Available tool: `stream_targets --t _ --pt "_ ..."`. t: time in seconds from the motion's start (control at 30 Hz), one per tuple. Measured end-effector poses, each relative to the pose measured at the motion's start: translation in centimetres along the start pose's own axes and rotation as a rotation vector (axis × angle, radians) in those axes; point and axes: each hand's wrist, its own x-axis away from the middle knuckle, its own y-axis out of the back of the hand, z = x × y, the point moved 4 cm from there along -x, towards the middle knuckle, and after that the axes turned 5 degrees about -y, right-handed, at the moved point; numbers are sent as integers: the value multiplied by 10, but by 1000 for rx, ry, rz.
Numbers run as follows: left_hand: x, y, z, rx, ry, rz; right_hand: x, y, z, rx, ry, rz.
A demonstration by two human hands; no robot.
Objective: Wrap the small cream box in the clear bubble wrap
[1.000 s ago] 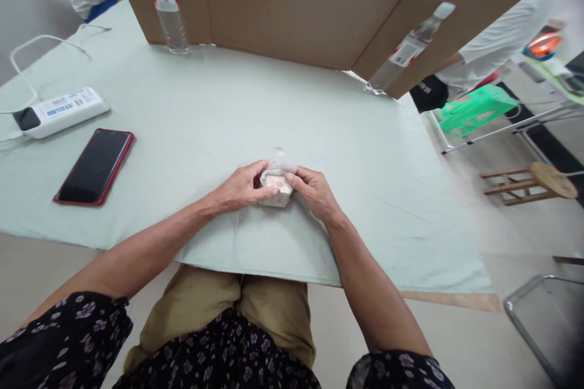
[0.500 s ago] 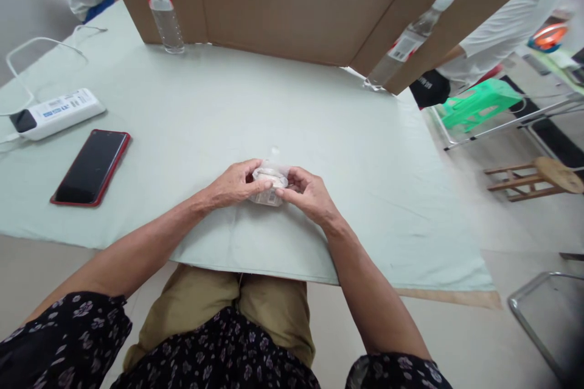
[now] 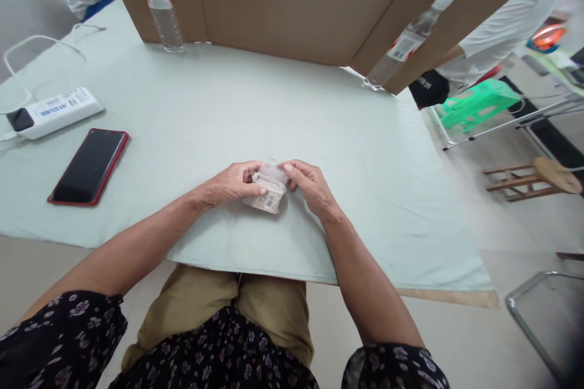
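Observation:
Near the front of the table, my left hand (image 3: 237, 183) grips a small translucent plastic box (image 3: 270, 196) from its left side, thumb over the front. A barcode label and pale contents show through the box wall; what the contents are I cannot make out. At the back of the box a clear flap, which looks like its lid (image 3: 274, 171), stands raised. My right hand (image 3: 308, 185) pinches the right edge of that lid between thumb and fingers. The box is tilted toward me, close above or on the cloth.
A phone in a red case (image 3: 90, 167) and a white power bank (image 3: 55, 112) with a cable lie on the left. Two water bottles (image 3: 162, 12) (image 3: 406, 45) stand against a cardboard screen (image 3: 296, 6). Beyond the right edge are a wooden stool (image 3: 538, 177) and a green plastic stool (image 3: 481, 103).
My right hand has moved from the front of the box up to the lid at its back. The box has turned so its label shows more; my left hand stays on it.

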Motion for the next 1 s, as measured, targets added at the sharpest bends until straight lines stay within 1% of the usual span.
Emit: stream_targets --t 0.07,0.2,0.4,0.53,0.7,0.87,1.0 --pt "0 -1 0 5 4 7 -3 -5 1 -60 -1 7" --pt "1 0 2 -15 22 3 -6 -13 2 -162 16 -40" --pt "0 0 2 -58 34 21 -6 -16 7 -200 88 -109" --pt "1 1 0 -118 18 -3 -3 -16 9 -144 148 -171" --pt "0 2 0 -124 19 -54 6 -14 16 5 253 -231" --pt "-1 4 3 -75 5 -151 14 -15 24 95 341 -243" --pt "-2 5 6 -25 -25 -216 19 -17 26 206 417 -251"
